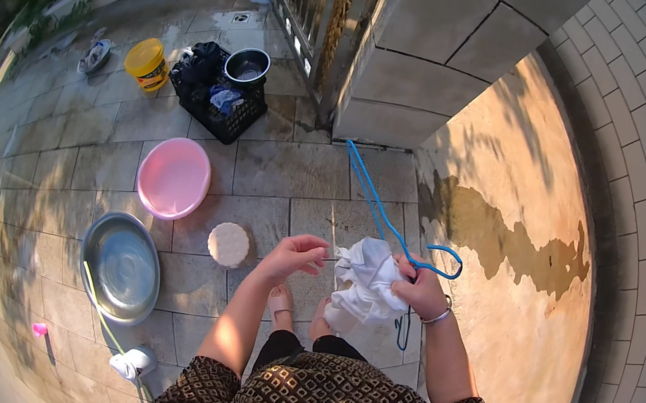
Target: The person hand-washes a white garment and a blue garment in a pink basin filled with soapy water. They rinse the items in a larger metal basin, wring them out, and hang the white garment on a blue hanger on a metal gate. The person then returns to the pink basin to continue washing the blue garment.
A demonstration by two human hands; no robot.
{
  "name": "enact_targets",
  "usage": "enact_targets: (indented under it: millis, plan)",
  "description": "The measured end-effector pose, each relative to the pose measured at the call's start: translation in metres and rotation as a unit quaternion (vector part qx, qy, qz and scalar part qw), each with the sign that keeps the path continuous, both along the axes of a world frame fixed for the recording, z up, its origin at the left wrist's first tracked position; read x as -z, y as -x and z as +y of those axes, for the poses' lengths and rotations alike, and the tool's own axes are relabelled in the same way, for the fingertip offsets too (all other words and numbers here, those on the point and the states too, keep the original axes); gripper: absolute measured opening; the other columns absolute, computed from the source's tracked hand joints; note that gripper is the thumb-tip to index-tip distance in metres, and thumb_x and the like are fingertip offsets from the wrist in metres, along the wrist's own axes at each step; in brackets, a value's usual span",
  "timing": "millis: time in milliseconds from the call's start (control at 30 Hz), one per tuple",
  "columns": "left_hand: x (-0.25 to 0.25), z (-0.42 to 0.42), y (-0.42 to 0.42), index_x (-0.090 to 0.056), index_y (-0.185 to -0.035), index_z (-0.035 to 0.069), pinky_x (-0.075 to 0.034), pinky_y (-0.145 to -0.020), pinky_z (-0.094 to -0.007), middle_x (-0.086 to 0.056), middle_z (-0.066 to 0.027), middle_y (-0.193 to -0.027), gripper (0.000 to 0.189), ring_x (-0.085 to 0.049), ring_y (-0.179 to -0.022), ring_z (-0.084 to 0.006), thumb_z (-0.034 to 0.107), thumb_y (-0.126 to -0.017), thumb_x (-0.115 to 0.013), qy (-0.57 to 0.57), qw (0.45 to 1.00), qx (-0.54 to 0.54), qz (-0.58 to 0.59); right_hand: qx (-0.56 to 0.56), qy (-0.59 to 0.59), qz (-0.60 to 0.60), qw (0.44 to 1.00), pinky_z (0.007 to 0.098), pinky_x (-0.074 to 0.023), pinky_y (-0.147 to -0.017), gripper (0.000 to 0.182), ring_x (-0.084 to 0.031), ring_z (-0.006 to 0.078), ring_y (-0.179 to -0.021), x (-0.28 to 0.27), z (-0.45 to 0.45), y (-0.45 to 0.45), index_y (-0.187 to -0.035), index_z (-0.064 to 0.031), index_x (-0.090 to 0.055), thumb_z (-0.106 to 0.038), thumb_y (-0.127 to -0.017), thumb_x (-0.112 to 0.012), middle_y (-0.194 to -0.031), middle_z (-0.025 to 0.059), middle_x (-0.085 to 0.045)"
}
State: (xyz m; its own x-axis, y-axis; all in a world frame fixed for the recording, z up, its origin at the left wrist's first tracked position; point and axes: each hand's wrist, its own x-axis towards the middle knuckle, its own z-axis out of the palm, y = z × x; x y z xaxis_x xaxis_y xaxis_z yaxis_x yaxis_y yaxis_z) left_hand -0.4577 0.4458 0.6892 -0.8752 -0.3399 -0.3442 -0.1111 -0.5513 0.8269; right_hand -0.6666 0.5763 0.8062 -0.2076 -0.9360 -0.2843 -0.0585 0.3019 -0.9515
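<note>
My right hand (425, 290) grips a bunched white cloth garment (367, 276) together with a blue clothes hanger (383, 206). The hanger's hook curls out to the right above that hand, and its long bar reaches up and away toward the pillar. To the left of the cloth, my left hand (293, 259) is held up with its fingers apart and nothing in it. A small gap separates its fingertips from the fabric. Below my right hand a dark hanger (402, 330) is partly visible; whether it is held or lies lower cannot be told.
On the paving stand a pink basin (174, 178), a metal basin (123, 267), a round stool (228, 245), a yellow bucket (148, 64) and a black crate (239, 127) with dark cloth and a bowl (247, 66). A tiled pillar (409, 91) rises ahead, beside a metal gate (303, 12).
</note>
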Motion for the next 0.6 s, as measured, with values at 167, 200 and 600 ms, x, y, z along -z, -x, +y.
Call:
enact_targets:
  millis: [167,200,600]
  plan:
    - [0.043,0.012,0.013,-0.05,-0.114,0.009,-0.042,-0.07,-0.0228,-0.057,-0.0008,-0.089,0.041,-0.052,-0.083,-0.0105,0.019,-0.077,-0.063,0.045,0.996,0.023,-0.079,-0.019,0.0,-0.047,0.999,0.0234,-0.0368,-0.068,0.029,-0.043,0.0121,-0.08,-0.014,0.004,0.0,-0.064,-0.0123,-0.032,0.0,-0.053,-0.056,-0.091,0.0079,-0.05]
    - [0.046,0.014,0.015,-0.05,-0.114,0.009,-0.043,-0.069,-0.0226,-0.057,-0.0011,-0.09,0.04,-0.053,-0.081,-0.0111,0.019,-0.077,-0.063,0.015,0.993,0.054,-0.103,-0.011,0.002,-0.038,0.999,0.0243,-0.0361,-0.072,0.028,-0.043,0.0123,-0.081,-0.016,0.005,0.0,-0.064,-0.0112,-0.032,0.0,-0.055,-0.056,-0.084,0.0052,-0.046]
    - [-0.002,-0.017,-0.014,-0.046,-0.105,0.002,-0.038,-0.094,-0.0444,-0.052,-0.0151,-0.108,0.025,-0.05,-0.104,-0.0293,0.009,-0.081,-0.052,-0.26,0.92,-0.222,0.189,0.008,0.018,0.063,0.998,0.0217,-0.0271,-0.05,0.024,-0.03,0.0055,-0.058,0.005,0.022,0.016,-0.062,-0.0091,-0.033,-0.004,-0.062,-0.056,-0.062,-0.0053,-0.031]
